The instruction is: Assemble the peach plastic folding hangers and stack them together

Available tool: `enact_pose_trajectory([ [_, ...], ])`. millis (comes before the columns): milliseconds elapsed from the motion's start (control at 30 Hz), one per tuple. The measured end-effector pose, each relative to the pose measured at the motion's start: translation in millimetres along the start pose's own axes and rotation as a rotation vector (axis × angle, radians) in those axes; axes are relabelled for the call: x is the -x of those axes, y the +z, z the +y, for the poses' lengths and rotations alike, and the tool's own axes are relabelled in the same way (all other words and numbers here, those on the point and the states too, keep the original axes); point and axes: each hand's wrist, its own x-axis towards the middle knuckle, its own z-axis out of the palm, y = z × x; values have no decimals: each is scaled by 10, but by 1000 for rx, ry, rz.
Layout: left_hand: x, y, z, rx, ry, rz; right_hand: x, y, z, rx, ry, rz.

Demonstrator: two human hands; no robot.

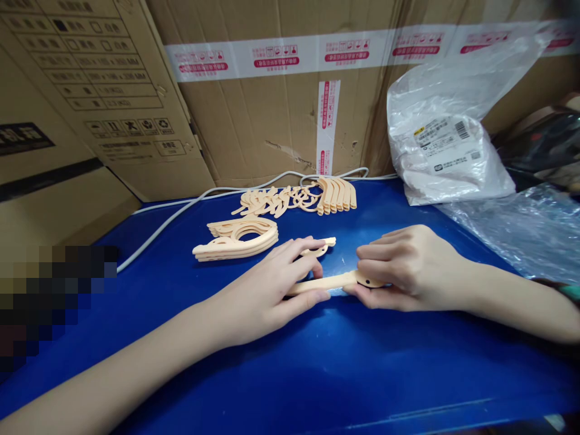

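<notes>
A beige plastic clothes hanger [333,282], which looks like a folding type, is held low over the blue table between my hands. My left hand [281,281] is closed around its left arm, thumb in front and fingers behind. My right hand [403,269] pinches its right end, where a rounded joint with a small dark hole shows. Those fingers cover most of that end. Another beige part [331,241] pokes out behind my left fingers; whether it belongs to the same hanger, I cannot tell. Left of it lies a stack of beige hangers [244,246].
Behind lie small beige hook-like pieces [272,201] and a row of curved beige arms [338,194]. A white cable [176,208] runs along the back, before cardboard boxes [254,127]. A labelled plastic bag [446,145] stands back right, near clear plastic wrap [530,226].
</notes>
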Motion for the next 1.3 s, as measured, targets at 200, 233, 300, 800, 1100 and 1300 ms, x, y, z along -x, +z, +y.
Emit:
enact_pose_trajectory([
  [200,10,-29,-8,22,-69,-9,8,-47,7,-100,-24,-5],
  [233,11,-26,-19,24,-75,-1,11,-59,12,-132,-24,-9],
  [300,11,-11,-41,32,-82,14,17,-81,26,-185,-16,-22],
  [800,-27,38,-49,16,-113,52,-28,-14,72,-341,79,-184],
  [1100,-12,49,-49,26,-109,73,-48,-23,63,-358,71,-183],
  [1300,-27,24,-5,33,-123,63,-49,-48,67,-312,60,-155],
])
